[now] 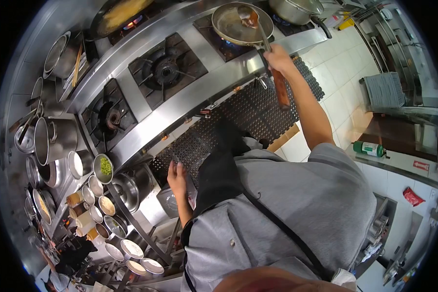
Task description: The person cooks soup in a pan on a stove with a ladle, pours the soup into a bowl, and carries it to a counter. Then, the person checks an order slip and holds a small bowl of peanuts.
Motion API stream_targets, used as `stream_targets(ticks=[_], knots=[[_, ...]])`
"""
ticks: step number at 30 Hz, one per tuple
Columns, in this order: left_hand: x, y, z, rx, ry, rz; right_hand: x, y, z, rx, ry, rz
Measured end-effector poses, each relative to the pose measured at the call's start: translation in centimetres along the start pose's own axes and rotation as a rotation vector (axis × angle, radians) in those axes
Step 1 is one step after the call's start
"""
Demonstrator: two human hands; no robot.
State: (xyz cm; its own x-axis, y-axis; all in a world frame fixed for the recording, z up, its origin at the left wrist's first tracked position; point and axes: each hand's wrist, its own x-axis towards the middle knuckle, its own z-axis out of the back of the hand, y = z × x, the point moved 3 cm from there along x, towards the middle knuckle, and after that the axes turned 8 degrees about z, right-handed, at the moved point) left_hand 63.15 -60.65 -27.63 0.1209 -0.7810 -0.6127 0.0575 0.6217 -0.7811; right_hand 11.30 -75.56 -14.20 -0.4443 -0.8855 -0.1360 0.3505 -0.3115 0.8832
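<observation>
By the pan (228,25), right hand (279,58) round ladle (280,88); left hand (177,181) empty; canister label (370,149) unreadable.

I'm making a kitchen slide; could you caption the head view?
Right grip holds a wooden-handled ladle over a frying pan, blue flame beneath.

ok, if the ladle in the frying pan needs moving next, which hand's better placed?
Right hand, I'd say: it grips the ladle, whose bowl sits in the frying pan. The left hand looks empty and is well away from the pan.
</observation>
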Motion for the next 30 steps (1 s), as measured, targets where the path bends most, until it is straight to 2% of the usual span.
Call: stream_targets(ticks=[1, 3, 5, 7, 8, 10, 11, 13, 15, 17, 18, 19, 21, 22, 23, 25, 26, 28, 30], knots=[[0.6, 1.9, 0.6, -0.002, -0.052, 0.098, 1.4, -1.0, 1.0, -0.287, 0.047, 0.081], [0.0, 1.7, 0.4, 0.058, -0.188, 0.239, 3.1, -2.4, 2.0, -0.333, 0.01, 0.041], [1.0, 2.9, 0.2, -0.068, -0.253, 0.241, 4.0, -3.4, 1.8, -0.377, -0.01, 0.006], [0.7, 1.6, -1.7, -0.107, -0.303, 0.257, 3.7, -4.4, 0.8, 0.098, -0.038, -0.072], [0.8, 1.0, -2.8, -0.16, -0.317, 0.246, 3.4, -4.6, 0.5, 0.098, -0.017, -0.074], [1.1, 0.6, -4.9, -0.23, -0.32, 0.218, 3.1, -5.1, -0.6, 0.736, 0.14, -0.255], [1.0, 0.6, -5.8, -0.234, -0.336, 0.228, 3.8, -5.6, 0.1, 0.732, 0.157, -0.264], [0.6, 0.3, -7.9, -0.221, -0.275, 0.239, 4.3, -5.3, 1.5, 1.562, 0.437, -0.464], [0.2, 0.8, -8.3, -0.178, -0.288, 0.25, 4.2, -4.0, 2.7, 1.469, 0.394, -0.451], [0.2, 1.9, -8.6, -0.211, -0.285, 0.295, 3.9, -2.8, 3.5, 0.679, 0.202, -0.281], [0.2, 2.2, -8.8, -0.233, -0.293, 0.297, 4.0, -3.4, 3.1, 0.676, 0.297, -0.258], [0.2, 2.4, -8.9, -0.235, -0.286, 0.299, 4.3, -4.2, 3.6, 0.671, 0.292, -0.257], [0.3, 2.7, -9.0, -0.238, -0.309, 0.32, 5.2, -5.0, 4.2, 1.271, 0.415, -0.377], [0.3, 2.6, -8.8, -0.24, -0.315, 0.308, 5.3, -4.7, 4.9, 1.44, 0.5, -0.393], [0.3, 2.8, -8.6, -0.244, -0.325, 0.302, 5.3, -4.9, 5.7, 1.377, 0.46, -0.382], [0.8, 3.4, -8.2, -0.261, -0.34, 0.287, 4.4, -3.3, 6.9, 0.674, 0.317, -0.252], [0.9, 3.7, -8.0, -0.26, -0.338, 0.284, 4.0, -3.2, 6.7, 0.676, 0.314, -0.251], [1.1, 4.2, -7.8, -0.196, -0.324, 0.291, 3.7, -2.5, 6.8, -0.212, 0.174, 0.043], [1.6, 5.4, -7.0, -0.132, -0.29, 0.288, 3.2, -2.8, 6.2, -0.154, 0.148, 0.027]])
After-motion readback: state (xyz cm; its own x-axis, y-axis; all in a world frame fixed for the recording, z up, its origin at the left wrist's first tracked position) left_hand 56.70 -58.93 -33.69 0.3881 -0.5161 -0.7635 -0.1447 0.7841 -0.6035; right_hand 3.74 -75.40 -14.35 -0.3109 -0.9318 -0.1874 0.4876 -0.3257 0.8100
